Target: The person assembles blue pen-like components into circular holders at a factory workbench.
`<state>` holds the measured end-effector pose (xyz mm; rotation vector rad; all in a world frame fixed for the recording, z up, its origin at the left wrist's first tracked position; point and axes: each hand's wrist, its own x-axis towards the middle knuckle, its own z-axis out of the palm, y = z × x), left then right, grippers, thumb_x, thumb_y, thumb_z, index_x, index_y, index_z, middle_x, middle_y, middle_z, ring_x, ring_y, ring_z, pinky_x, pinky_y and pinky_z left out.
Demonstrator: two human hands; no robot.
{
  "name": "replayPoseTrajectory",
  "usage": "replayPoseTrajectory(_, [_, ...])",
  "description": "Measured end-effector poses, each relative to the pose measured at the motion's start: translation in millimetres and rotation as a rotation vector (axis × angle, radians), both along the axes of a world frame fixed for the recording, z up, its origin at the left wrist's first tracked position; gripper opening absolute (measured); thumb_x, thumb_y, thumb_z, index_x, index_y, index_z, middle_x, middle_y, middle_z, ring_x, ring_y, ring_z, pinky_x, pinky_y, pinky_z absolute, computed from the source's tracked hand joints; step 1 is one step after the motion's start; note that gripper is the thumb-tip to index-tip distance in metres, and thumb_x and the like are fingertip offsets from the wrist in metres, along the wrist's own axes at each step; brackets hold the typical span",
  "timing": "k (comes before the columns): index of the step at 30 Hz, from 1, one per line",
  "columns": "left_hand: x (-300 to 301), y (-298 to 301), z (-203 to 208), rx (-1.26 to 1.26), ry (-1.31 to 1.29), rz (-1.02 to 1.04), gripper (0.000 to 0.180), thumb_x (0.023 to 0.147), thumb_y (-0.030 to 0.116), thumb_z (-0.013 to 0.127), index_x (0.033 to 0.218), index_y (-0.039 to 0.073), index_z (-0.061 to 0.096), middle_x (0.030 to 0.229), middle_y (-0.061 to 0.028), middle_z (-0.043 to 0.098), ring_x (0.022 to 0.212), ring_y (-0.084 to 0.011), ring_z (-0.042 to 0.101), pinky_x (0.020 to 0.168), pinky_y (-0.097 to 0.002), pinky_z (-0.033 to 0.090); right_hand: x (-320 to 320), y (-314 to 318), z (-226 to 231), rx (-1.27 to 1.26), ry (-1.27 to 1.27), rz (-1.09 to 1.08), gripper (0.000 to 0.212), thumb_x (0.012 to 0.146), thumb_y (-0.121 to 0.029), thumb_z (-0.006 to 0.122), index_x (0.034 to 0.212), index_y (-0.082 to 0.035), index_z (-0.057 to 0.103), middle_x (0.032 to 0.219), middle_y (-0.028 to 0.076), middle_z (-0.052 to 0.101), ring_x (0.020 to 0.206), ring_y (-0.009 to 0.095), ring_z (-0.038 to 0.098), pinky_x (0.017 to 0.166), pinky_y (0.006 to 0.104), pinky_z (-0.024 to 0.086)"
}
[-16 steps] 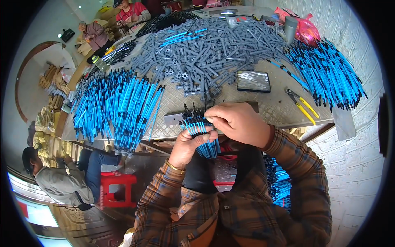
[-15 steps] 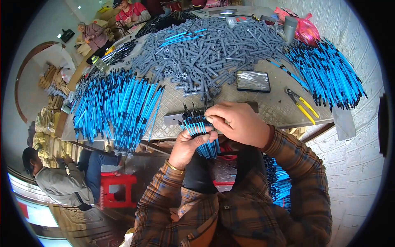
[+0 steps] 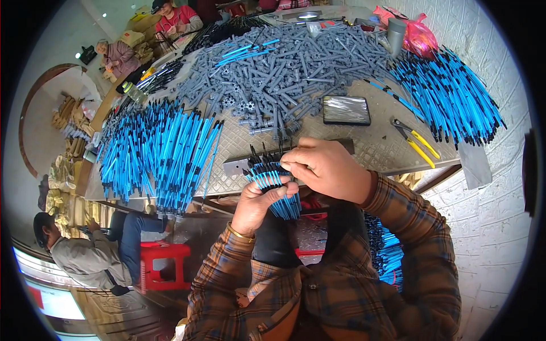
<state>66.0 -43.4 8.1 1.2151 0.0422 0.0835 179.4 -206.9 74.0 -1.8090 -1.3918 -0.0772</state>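
My left hand [image 3: 253, 209] is closed round a bundle of thin blue rods with black ends [image 3: 289, 207], held above my lap at the table's near edge. The black ends fan upward over my fingers and the blue lengths hang below. My right hand [image 3: 330, 169] comes in from the right, thumb and forefinger pinched at the bundle's upper right side. A thin black piece [image 3: 281, 146] stands up at those fingertips; whether it belongs to one of the rods I cannot tell. Just beyond my hands lies a flat metal bar [image 3: 234, 166], partly covered by them.
A large heap of grey plastic parts [image 3: 273, 79] covers the table's middle. Blue rods are piled at left [image 3: 162, 153] and right [image 3: 446, 96]. A box of thin metal pins [image 3: 346, 110] and yellow-handled pliers [image 3: 418, 145] lie right. A person [image 3: 88, 250] sits left near a red stool [image 3: 165, 266].
The view has shifted slightly. Both hands keep nearly the same place and grip, with the right fingertips still pinched at the bundle's black ends.
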Motion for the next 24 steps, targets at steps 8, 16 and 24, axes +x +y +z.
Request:
replayPoseTrajectory(8, [-1,-1,1,0.039,-0.013,0.005,0.019,0.085,0.002,0.055,0.104,0.001,0.059,0.096,-0.0137,0.064,0.092,-0.0226,0.062,0.081,-0.0332,0.049,-1,-1,0,0.019,-0.009,0.001,0.013,0.080,-0.010,0.058,0.090,-0.002,0.062,0.076,0.012,0.055,0.065,0.029,0.056,0.056,0.0347,0.044])
replayPoseTrajectory(16, [1,1,0,0.041,0.002,-0.019,0.020,0.084,0.001,0.056,0.104,0.001,0.059,0.096,-0.0134,0.064,0.092,-0.0225,0.062,0.081,-0.0326,0.049,10,-3,1,0.097,-0.013,0.090,0.013,0.080,-0.010,0.057,0.092,-0.004,0.060,0.077,0.011,0.055,0.066,0.030,0.056,0.056,0.0354,0.044])
replayPoseTrajectory(24, [1,1,0,0.052,0.003,-0.032,0.020,0.084,0.000,0.056,0.104,0.000,0.059,0.097,-0.0132,0.064,0.092,-0.0222,0.062,0.081,-0.0327,0.049,11,-6,7,0.025,-0.046,0.081,0.011,0.080,-0.013,0.057,0.090,-0.008,0.060,0.076,0.009,0.055,0.068,0.029,0.056,0.057,0.0366,0.044])
